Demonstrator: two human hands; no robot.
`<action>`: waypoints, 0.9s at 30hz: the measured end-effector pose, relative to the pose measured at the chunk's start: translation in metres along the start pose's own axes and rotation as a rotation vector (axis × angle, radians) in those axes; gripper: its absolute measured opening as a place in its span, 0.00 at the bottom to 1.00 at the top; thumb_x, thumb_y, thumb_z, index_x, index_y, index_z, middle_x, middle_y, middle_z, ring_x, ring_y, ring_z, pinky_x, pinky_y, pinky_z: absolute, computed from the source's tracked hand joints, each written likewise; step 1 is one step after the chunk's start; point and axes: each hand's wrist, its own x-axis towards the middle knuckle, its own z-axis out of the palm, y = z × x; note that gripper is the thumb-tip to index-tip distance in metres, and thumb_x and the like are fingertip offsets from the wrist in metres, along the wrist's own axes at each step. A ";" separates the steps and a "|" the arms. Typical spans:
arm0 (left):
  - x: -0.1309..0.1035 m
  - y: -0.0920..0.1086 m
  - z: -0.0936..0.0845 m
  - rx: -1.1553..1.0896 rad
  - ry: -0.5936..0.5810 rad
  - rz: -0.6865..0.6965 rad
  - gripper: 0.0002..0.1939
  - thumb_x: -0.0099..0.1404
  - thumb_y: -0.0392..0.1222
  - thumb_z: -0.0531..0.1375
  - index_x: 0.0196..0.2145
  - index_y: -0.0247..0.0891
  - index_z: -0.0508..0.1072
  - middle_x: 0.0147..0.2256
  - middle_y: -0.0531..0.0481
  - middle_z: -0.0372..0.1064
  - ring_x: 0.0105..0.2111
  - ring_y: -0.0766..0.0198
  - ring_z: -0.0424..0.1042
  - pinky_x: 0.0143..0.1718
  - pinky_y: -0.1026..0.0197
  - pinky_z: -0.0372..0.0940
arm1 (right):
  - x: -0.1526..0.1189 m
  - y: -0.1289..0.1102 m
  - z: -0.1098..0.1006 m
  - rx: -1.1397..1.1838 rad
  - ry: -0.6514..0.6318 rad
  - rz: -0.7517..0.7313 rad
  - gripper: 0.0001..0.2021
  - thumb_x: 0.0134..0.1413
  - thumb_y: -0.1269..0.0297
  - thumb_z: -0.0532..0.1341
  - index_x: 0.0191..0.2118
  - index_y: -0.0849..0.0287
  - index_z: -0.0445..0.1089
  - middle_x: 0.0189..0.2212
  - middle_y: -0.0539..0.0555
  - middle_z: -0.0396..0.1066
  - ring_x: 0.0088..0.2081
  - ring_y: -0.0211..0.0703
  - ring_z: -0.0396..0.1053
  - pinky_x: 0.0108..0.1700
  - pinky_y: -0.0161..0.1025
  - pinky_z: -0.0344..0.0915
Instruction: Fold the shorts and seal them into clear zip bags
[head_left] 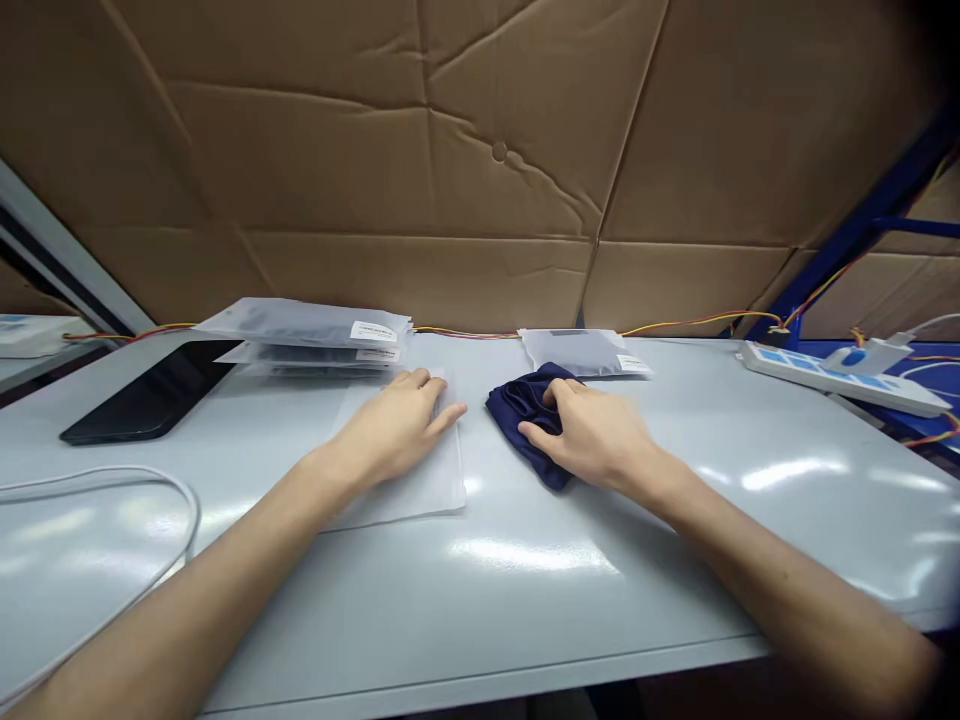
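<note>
My left hand (401, 425) lies flat, fingers extended, on a frosted plastic bag (431, 490) that rests on the table. To the right, my right hand (589, 425) grips a folded dark navy cloth (517, 400) with thumb and fingers curled into it. The cloth touches the tabletop, with a gap between it and the bag under my left hand. Behind my left hand is a stack of filled frosted bags (300, 325) with white labels. Another filled, labelled bag (585, 352) lies just behind the cloth.
A black tablet-like slab (157, 390) lies at left, partly beneath the stacked bags. A white cable (187, 500) curves across the left front. At right sits a white power strip (840, 377) with a plug. Cardboard (375, 170) walls off the back of the grey table (450, 610).
</note>
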 end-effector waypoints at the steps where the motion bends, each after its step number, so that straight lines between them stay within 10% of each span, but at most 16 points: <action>1: 0.000 -0.001 0.000 0.005 0.004 -0.010 0.28 0.74 0.58 0.44 0.53 0.36 0.72 0.52 0.36 0.70 0.54 0.44 0.69 0.55 0.44 0.65 | 0.000 0.000 0.000 -0.004 -0.007 0.004 0.18 0.63 0.46 0.55 0.43 0.57 0.68 0.44 0.61 0.77 0.40 0.55 0.76 0.33 0.44 0.60; 15: 0.000 -0.002 0.002 0.097 0.035 -0.110 0.29 0.73 0.57 0.44 0.49 0.31 0.74 0.50 0.31 0.69 0.56 0.37 0.66 0.52 0.42 0.66 | 0.001 0.000 -0.002 -0.055 -0.021 0.046 0.12 0.69 0.57 0.48 0.42 0.56 0.65 0.42 0.61 0.77 0.39 0.55 0.76 0.32 0.44 0.57; 27: -0.004 0.003 -0.001 0.110 -0.019 -0.107 0.28 0.73 0.58 0.46 0.53 0.33 0.73 0.54 0.30 0.66 0.59 0.39 0.62 0.57 0.42 0.63 | 0.001 0.004 -0.001 -0.004 0.027 -0.025 0.19 0.61 0.42 0.58 0.41 0.55 0.66 0.42 0.60 0.77 0.39 0.57 0.75 0.30 0.43 0.55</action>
